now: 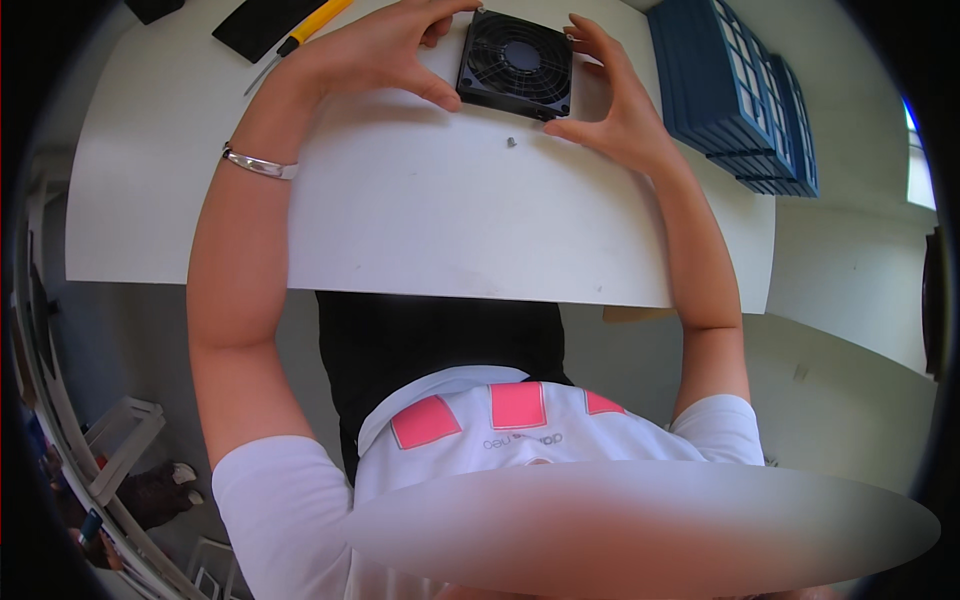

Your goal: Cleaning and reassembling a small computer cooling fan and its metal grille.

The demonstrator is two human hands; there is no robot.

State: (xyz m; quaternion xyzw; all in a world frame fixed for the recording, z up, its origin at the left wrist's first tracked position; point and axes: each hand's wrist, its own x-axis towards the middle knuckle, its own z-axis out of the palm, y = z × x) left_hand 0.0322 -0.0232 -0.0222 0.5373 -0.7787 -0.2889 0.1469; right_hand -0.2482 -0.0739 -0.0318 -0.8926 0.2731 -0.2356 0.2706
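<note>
A square black cooling fan (519, 62) with a wire guard lies on the white table (470, 220) at the far side, between my two hands. My left hand (405, 50) curves round its left side, thumb at the near left corner and a fingertip at the far left corner beside a small shiny bit. On the opposite side, my right hand (622, 100) has its thumb at the near right corner and its fingers by the far right corner, where another small shiny piece shows. A tiny grey metal piece (511, 142), perhaps a screw or nut, rests just in front of the fan.
Beyond my left forearm lie a yellow-and-black screwdriver (312, 28) and a flat black object (262, 30). Stacked blue bins (725, 90) stand at the table's right edge. White shelving (128, 450) is at the lower left, beyond the table.
</note>
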